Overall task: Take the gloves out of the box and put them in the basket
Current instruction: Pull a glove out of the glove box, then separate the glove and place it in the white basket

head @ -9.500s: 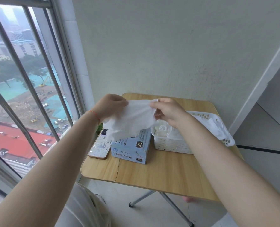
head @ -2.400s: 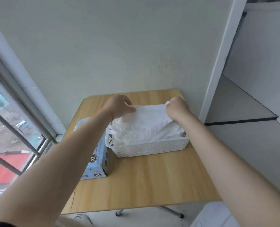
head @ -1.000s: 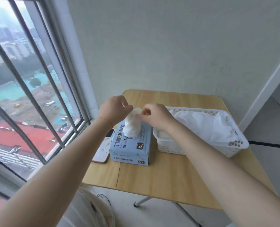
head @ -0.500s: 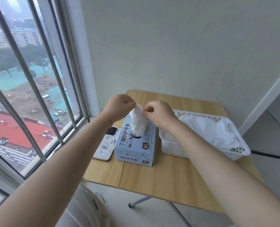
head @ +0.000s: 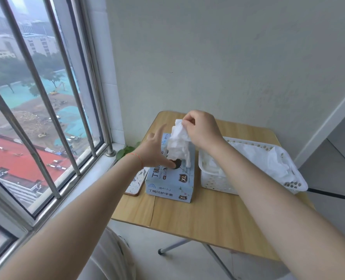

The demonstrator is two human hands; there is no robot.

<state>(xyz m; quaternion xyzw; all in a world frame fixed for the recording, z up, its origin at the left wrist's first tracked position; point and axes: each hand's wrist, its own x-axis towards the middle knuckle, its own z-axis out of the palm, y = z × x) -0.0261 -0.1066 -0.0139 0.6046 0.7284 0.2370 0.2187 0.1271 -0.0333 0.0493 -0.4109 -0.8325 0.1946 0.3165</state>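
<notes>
Right hand (head: 202, 130) pinches a glove (head: 179, 144) above the box (head: 170, 178); left hand (head: 155, 152), grip wide, presses the box top.

Wooden surface (head: 197, 217) carrying glove box (head: 170, 181), white basket (head: 214, 181), and apparently a phone (head: 136, 183).

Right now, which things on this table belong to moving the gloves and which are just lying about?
Part of the job:
glove box
white glove, pinched by the right hand
left hand, steadying the box
white basket
gloves in basket

Lying about:
phone
green leaves
</notes>
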